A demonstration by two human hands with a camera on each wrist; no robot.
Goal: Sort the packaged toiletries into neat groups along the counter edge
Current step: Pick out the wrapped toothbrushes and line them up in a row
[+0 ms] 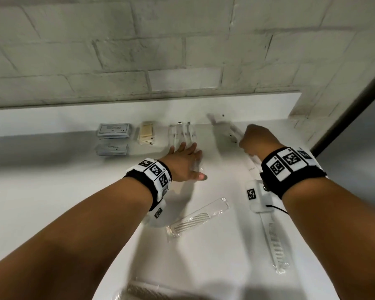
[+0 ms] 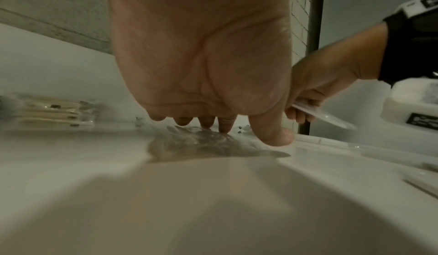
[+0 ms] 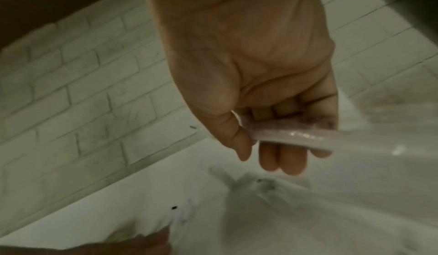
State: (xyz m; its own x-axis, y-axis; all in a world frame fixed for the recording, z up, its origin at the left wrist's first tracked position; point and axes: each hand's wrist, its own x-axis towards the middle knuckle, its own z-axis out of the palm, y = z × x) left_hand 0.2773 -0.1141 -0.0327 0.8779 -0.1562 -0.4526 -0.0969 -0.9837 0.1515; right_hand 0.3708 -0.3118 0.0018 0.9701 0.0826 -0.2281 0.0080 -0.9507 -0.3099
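Toothbrushes (image 1: 183, 133) in clear film lay in a row at the counter's (image 1: 52, 191) back edge, just right of the tan packs (image 1: 147, 133) and grey sachets (image 1: 113, 137). Judged by look, they were light, stiff inside a slick, crinkly wrap, so they would skid under a push and were best pinched across the handle rather than by the loose film ends. The left hand (image 1: 185, 162) lay flat and low, palm down, fingers (image 2: 226, 126) straight and spread, tips pressing the near ends of that row, thumb out to the right. The right hand (image 1: 258, 139) was raised just off the counter near its back right corner, wrist cocked, with fingers and thumb curled round one wrapped stick (image 3: 308, 135), seemingly another toothbrush, though blur hid its head. Three wrapped combs (image 1: 197, 217) lay loose nearer the front edge, well apart from the row, unsorted.
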